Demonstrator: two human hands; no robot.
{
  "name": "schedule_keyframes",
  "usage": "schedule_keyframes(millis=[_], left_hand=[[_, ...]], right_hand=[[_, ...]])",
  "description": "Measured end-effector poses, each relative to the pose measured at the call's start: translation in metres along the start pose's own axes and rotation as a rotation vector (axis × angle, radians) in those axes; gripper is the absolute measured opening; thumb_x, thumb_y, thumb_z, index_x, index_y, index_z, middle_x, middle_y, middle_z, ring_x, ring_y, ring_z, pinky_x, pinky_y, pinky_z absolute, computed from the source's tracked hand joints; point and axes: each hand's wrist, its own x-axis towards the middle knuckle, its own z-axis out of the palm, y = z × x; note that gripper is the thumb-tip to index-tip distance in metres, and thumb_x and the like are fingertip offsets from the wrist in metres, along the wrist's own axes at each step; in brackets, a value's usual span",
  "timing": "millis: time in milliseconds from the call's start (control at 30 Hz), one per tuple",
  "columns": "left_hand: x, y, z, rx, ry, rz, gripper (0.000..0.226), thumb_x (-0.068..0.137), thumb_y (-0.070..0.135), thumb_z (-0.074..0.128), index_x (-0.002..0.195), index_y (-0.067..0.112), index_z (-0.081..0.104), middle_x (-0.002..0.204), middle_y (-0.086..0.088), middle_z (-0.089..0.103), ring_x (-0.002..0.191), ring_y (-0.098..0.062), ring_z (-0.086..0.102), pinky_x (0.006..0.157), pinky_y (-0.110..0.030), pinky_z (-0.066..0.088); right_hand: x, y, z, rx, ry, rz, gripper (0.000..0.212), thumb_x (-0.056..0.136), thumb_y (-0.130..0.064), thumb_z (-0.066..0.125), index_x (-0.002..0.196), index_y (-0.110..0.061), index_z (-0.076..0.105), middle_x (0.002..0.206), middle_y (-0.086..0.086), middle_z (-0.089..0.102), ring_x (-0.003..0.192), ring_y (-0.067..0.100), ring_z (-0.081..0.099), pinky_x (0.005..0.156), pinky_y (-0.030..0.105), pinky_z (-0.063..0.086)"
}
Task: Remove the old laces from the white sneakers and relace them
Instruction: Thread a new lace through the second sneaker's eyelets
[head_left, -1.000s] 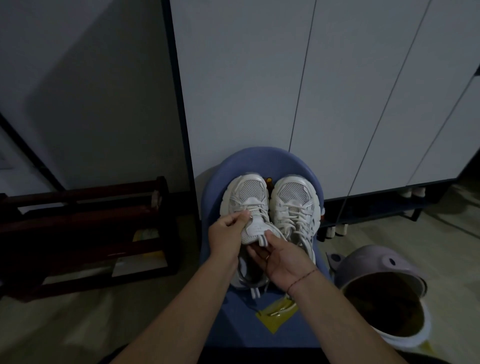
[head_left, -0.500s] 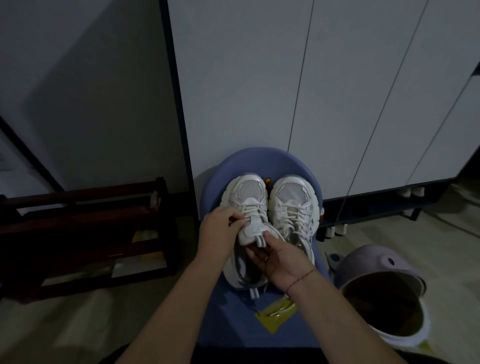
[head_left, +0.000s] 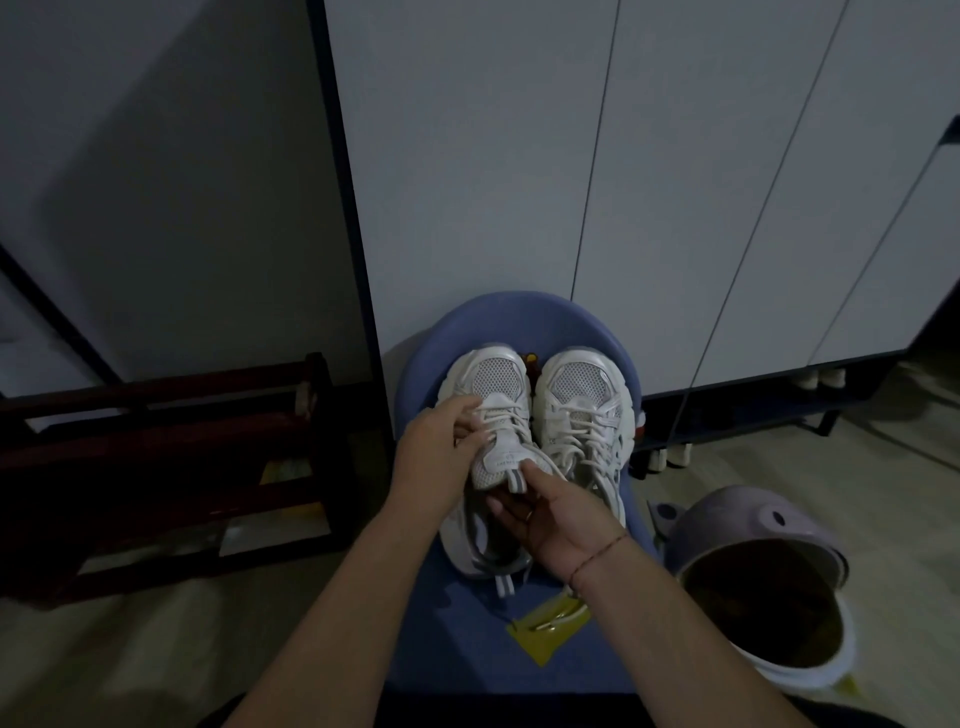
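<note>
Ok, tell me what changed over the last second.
The left hand slid up the left sneaker toward its toe, from the tongue onto the laces, which its fingertips now pinch. The right hand kept pinching the tongue; the right sneaker and blue seat stayed put.

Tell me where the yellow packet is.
In the head view, the yellow packet lies on the seat of the blue chair, just behind the heel of the sneaker that the right hand holds, below that wrist and left of the lavender bin.
</note>
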Motion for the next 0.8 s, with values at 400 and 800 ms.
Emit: schedule_keyframes(millis=[400,800], left_hand=[[0.004,0.0,0.012,0.219,-0.027,0.038,0.008,0.089,0.012,0.068,0.093,0.007,0.072,0.1,-0.005,0.058,0.103,-0.022,0.051,0.088,-0.028,0.039],[-0.048,0.034,0.027,-0.986,-0.093,-1.02,0.046,0.091,0.048,0.06,0.102,0.005,0.071,0.082,-0.011,0.073,0.074,-0.023,0.065,0.07,-0.032,0.052]], right_hand=[[-0.002,-0.001,0.0,-0.03,0.013,-0.003,0.017,0.097,-0.014,0.048,0.103,-0.005,0.061,0.076,0.01,0.072,0.066,0.02,0.069,0.058,0.027,0.059],[-0.008,-0.015,0.001,-0.285,0.061,0.007,0.021,0.094,-0.019,0.055,0.09,-0.002,0.067,0.07,0.012,0.071,0.065,0.022,0.068,0.056,0.025,0.057]])
